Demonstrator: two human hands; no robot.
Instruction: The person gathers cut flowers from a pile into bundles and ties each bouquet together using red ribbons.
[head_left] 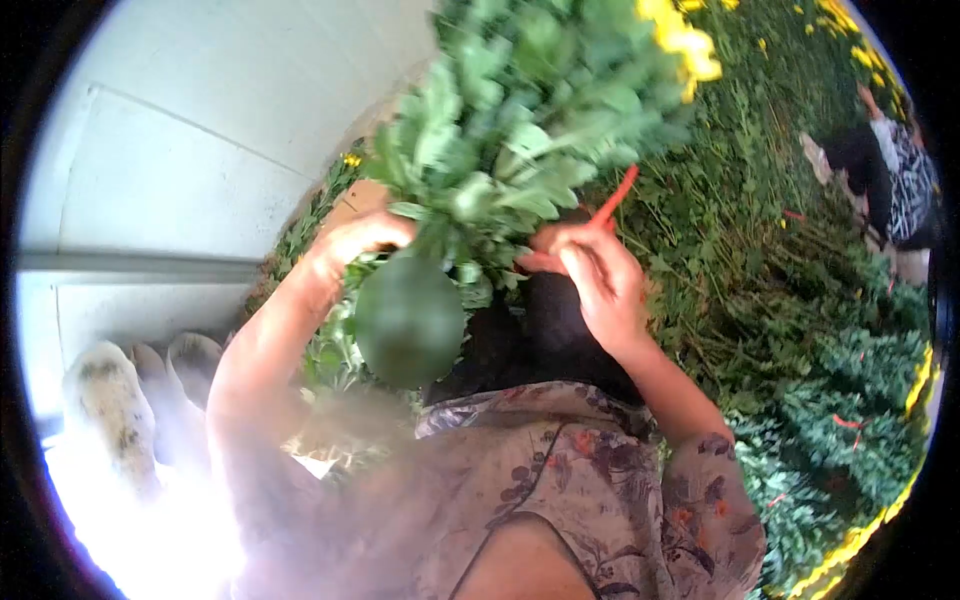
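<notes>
A large leafy green bunch [500, 130] with yellow flowers [685, 45] at its upper right fills the top middle of the head view. My left hand [365, 240] is wrapped round the left side of its stems. On the right side of the stems, my right hand [590, 265] is closed on a red strip [615, 200], whose free end sticks up past the fingers. A blurred round patch hides the lower end of the bunch.
Cut plants [740, 240] cover the ground on the right, and tied bunches [850, 400] with red strips lie at the lower right. Another person [900, 180] is at the far right. A pale wall [180, 150] and stained whitish objects [115, 410] stand at left.
</notes>
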